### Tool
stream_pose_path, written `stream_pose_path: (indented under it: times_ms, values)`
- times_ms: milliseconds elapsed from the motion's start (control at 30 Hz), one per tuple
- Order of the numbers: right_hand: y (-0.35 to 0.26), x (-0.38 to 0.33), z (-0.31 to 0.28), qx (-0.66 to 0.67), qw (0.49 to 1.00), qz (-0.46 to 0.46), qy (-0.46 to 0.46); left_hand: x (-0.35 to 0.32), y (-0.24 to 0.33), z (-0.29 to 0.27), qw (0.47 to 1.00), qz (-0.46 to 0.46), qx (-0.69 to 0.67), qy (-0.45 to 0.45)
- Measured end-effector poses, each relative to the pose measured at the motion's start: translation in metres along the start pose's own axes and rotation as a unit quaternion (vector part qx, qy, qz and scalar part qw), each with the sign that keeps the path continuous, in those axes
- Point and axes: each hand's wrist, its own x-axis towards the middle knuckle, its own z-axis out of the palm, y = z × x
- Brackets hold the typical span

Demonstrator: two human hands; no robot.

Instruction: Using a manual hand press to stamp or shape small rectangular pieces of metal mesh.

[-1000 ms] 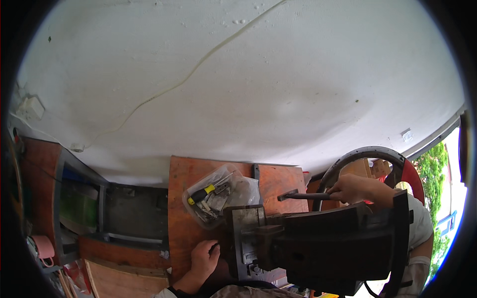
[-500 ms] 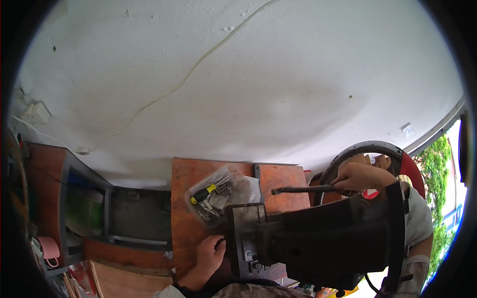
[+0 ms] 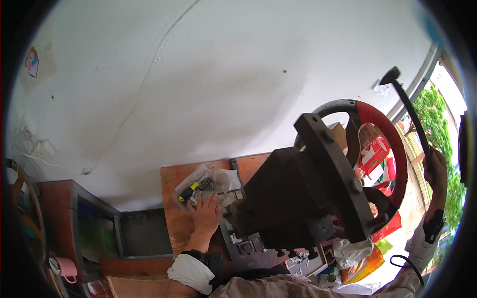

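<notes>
— Where is the left hand [image 3: 206,214]?

— At about seven o'clock from the middle of the view, resting palm down on the wooden table [image 3: 171,181]. Its fingers are spread flat, closed on nothing. The fingertips touch the edge of a clear plastic bag [image 3: 208,179] that lies at the hand's twelve o'clock; a small yellow-and-black tool [image 3: 188,190] shows inside the bag at the hand's eleven o'clock.

— And the right hand [image 3: 437,171]?

— Far out at three o'clock, raised high. It is clamped around a long black lever [image 3: 410,111], which runs up from the fist toward one o'clock and ends in a dark knob near the window frame.

— What does the lever belong to?

— I cannot tell where it joins. The big thing between the hands is a heavy dark press [image 3: 298,198], standing on the table just at the left hand's three o'clock. It fills the centre and lower centre of the view. A round wheel [image 3: 392,144], part black and part red, sits behind it toward two o'clock.

— So the hands are well apart?

— Yes, with the press between them.

— Anything else around?

— A dark open box [image 3: 144,233] beside the table at eight o'clock, a pink cup [image 3: 64,268] lower at the same side, and coloured bags [image 3: 367,258] below the press at five o'clock. A white wall [image 3: 223,74] takes the whole upper half.
</notes>
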Motion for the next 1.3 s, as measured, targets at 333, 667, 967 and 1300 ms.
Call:
stream_pose_path:
  times_ms: [333, 667, 967, 1300]
  values:
    - [0.259, -0.173, 0.078, 0.140, 0.933, 0.244, 0.226, -0.006, -0.010, -0.002, 0.999, 0.011, 0.032, 0.037]
    - [0.315, -0.217, 0.268, 0.089, 0.984, 0.144, -0.064, -0.041, -0.022, -0.039, 0.981, -0.038, -0.088, 0.170]
    - [0.339, -0.170, 0.381, -0.107, 0.966, -0.186, -0.148, -0.350, -0.045, -0.175, 0.912, -0.314, -0.024, 0.263]
    - [0.395, -0.184, 0.351, -0.005, 0.952, -0.307, -0.017, -0.587, -0.050, -0.135, 0.847, -0.502, 0.151, 0.087]
